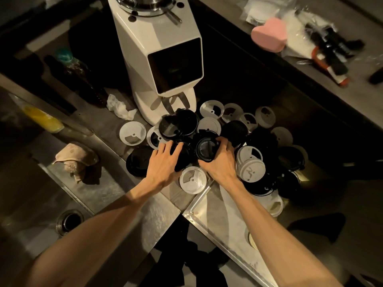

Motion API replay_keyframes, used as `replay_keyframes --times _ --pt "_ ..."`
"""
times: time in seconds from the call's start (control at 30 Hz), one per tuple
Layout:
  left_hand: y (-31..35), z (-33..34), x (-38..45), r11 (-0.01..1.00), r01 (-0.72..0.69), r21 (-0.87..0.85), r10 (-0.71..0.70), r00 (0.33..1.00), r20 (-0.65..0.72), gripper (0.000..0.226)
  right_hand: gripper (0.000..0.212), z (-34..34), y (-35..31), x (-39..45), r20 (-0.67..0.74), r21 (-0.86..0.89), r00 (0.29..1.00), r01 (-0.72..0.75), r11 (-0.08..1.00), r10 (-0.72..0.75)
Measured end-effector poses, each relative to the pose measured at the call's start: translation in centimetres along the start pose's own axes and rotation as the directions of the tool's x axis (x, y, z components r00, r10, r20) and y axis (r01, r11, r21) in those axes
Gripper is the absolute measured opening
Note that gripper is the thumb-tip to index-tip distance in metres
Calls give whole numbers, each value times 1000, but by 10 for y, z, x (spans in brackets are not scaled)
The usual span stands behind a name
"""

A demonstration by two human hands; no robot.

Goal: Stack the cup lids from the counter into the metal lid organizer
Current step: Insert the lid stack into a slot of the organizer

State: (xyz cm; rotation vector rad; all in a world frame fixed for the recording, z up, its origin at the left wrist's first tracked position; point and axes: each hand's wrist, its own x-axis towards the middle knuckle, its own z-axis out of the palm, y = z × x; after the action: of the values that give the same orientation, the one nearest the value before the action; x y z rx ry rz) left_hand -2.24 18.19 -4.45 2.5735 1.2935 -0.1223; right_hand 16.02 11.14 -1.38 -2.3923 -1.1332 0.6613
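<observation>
A heap of black and clear cup lids point(238, 129) lies on the steel counter point(157, 206) in front of a white grinder. My right hand point(219, 160) grips a black lid point(205, 149), thumb under it and fingers curled over its far edge. My left hand point(163, 160) lies on another black lid point(182, 156) with its fingers spread over it. A clear lid point(192, 180) sits between my two wrists. No metal lid organizer can be made out in this view.
The white grinder point(163, 59) stands just behind the heap. A crumpled tissue point(120, 108) lies left of it, and a beige cloth point(76, 160) sits by the sink point(68, 221). A pink heart-shaped object point(269, 35) and bottles rest on the far right counter.
</observation>
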Motion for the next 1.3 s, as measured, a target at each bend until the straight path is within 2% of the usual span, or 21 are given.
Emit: replay_keyframes --times 0.13,0.23,0.4,0.5,0.57,0.63,0.67,0.7,0.77,0.8,0.83,0.97,1.07,1.13,1.2,1.3 --pt "0 0 3 1000 9 -15 -9 999 -44 92 87 0 -3 1 -51 81 999 -13 997 18" --pt "1 -4 0 999 17 -43 -19 998 -54 94 85 -4 -3 1 -23 127 1000 -10 992 13" --pt "4 -19 -6 974 77 -213 -97 992 -84 94 78 -8 -2 0 -18 76 997 71 995 -70" --pt "9 -33 -15 912 79 -404 -146 980 -138 90 84 -24 -5 -9 21 294 1000 11 956 -18" --pt "14 -42 -19 818 95 -568 -189 976 -109 89 82 -36 -9 -16 22 423 1000 0 906 -11" --pt "18 -51 -19 678 125 -724 -192 981 -10 89 81 -48 -10 -22 28 484 999 10 875 -27" --pt "20 -56 -18 555 166 -815 -188 980 71 87 82 -54 -11 -25 33 500 999 12 866 -33" --pt "23 -61 -17 385 231 -893 -190 967 168 81 82 -60 -11 -28 41 520 998 12 854 -39" --pt "27 -70 -16 21 386 -922 -163 912 377 64 83 -73 -10 -34 45 556 997 28 831 -63" --pt "29 -74 -17 -94 439 -893 -123 885 448 56 83 -79 -10 -37 40 569 996 41 822 -78" --pt "31 -77 -17 -161 465 -870 -82 873 482 50 84 -86 -11 -41 38 582 996 48 811 -87" --pt "44 -95 -25 -333 489 -806 7 856 517 30 88 -117 -11 -57 52 627 993 51 777 -108" --pt "55 -108 -29 -439 518 -734 94 839 536 41 87 -141 -8 -71 106 686 986 20 727 -126" --pt "65 -115 -30 -507 552 -662 189 820 540 36 87 -157 -8 -82 167 724 974 -15 690 -153" --pt "79 -125 -33 -539 599 -592 331 798 504 38 86 -173 -8 -92 202 727 961 -18 687 -190" --pt "103 -142 -38 -537 654 -533 534 752 385 50 85 -195 -4 -102 201 693 954 20 720 -221"
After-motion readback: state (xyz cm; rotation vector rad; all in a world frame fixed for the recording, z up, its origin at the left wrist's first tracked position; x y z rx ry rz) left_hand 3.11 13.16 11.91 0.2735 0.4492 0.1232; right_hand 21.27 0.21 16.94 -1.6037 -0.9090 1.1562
